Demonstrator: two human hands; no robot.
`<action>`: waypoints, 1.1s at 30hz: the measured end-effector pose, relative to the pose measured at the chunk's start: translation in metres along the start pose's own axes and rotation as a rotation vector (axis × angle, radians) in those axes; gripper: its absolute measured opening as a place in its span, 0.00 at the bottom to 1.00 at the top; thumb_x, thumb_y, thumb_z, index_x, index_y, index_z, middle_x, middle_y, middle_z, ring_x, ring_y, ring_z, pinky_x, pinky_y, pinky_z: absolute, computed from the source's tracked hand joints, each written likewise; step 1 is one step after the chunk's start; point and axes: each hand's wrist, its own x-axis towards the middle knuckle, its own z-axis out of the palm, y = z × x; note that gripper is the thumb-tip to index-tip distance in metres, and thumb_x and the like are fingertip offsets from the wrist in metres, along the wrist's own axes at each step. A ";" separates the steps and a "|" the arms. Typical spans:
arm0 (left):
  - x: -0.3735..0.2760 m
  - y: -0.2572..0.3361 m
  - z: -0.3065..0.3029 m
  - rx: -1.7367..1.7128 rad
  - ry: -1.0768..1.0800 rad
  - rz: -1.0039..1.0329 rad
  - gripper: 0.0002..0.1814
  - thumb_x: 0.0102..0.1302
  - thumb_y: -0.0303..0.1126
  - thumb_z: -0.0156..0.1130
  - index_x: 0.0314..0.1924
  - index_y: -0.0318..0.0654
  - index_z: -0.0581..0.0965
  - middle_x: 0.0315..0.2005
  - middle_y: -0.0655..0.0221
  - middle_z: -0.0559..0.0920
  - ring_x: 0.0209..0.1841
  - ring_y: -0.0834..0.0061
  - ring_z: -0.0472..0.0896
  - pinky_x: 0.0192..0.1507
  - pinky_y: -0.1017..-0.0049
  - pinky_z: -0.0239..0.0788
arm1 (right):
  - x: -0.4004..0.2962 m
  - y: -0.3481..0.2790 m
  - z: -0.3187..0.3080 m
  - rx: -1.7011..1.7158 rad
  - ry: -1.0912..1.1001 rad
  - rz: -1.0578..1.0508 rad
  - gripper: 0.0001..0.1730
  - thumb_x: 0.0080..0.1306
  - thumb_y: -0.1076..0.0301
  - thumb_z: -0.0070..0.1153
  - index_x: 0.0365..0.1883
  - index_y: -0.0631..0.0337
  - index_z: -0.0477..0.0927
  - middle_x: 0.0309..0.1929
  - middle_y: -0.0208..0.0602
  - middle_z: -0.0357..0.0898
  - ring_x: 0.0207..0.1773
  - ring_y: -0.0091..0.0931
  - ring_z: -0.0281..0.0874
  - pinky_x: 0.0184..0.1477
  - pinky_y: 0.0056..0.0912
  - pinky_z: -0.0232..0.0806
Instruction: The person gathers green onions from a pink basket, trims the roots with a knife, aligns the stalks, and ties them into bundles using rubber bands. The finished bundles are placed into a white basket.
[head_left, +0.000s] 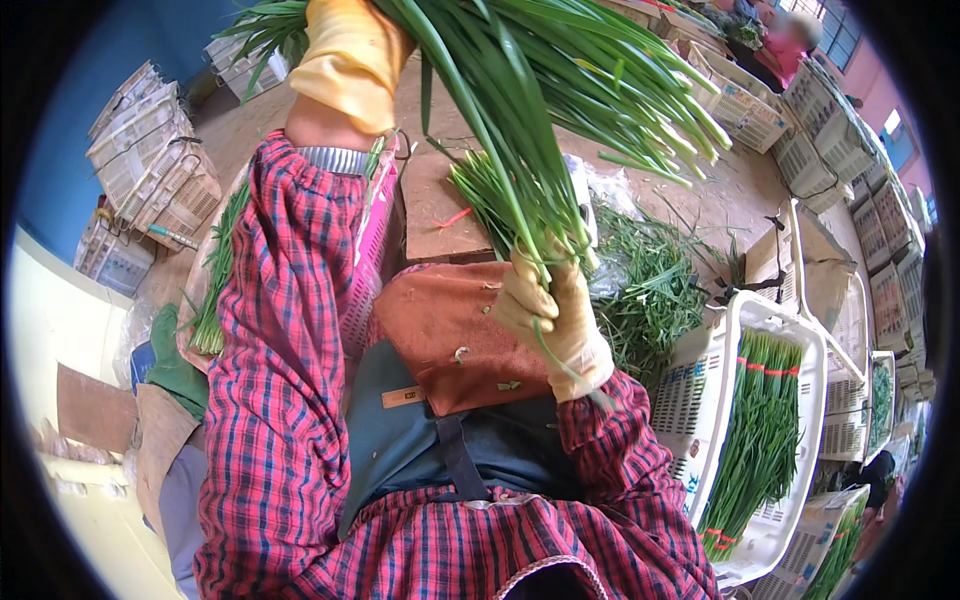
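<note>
My left hand (349, 64), in a yellow rubber glove, reaches to the top edge, where its fingers are cut off. A large bunch of long, flat-leaved greens (600, 82), which look like garlic chives, shows on both sides of it, held up in the air with the pale stem ends to the right. My right hand (551, 300), in a similar glove, is closed around the pale ends of several stalks (517, 180), with one thin stalk hanging over the wrist. Behind them, more cut greens (480, 187) lie beside a red tie (454, 218) on a brown board (435, 225).
A white crate (739, 300) at right holds greens bundled with red bands (765, 405). Loose trimmings (649, 285) lie heaped beside it. A pink crate (371, 255) stands by my left arm. Stacked crates (154, 157) line the left; a person (784, 52) sits far right.
</note>
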 end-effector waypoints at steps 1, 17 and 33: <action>0.000 0.004 0.002 -0.045 0.024 -0.011 0.15 0.77 0.44 0.51 0.38 0.43 0.77 0.30 0.70 0.81 0.32 0.67 0.80 0.39 0.64 0.78 | -0.007 0.000 0.002 -0.023 0.085 0.022 0.29 0.78 0.41 0.44 0.23 0.53 0.69 0.11 0.19 0.56 0.13 0.16 0.48 0.19 0.24 0.43; 0.017 0.031 -0.082 0.027 0.061 0.008 0.15 0.76 0.40 0.53 0.46 0.37 0.82 0.39 0.61 0.87 0.43 0.61 0.85 0.52 0.58 0.79 | -0.179 -0.047 -0.062 -0.602 0.908 -0.124 0.16 0.77 0.57 0.54 0.32 0.57 0.80 0.18 0.17 0.70 0.17 0.13 0.59 0.23 0.19 0.54; -0.060 0.018 -0.090 0.131 -0.101 0.008 0.13 0.74 0.44 0.59 0.45 0.43 0.81 0.39 0.72 0.86 0.45 0.68 0.84 0.53 0.62 0.79 | -0.005 -0.071 -0.026 -0.654 0.543 -0.365 0.17 0.74 0.65 0.59 0.56 0.63 0.77 0.46 0.33 0.83 0.42 0.21 0.80 0.47 0.25 0.71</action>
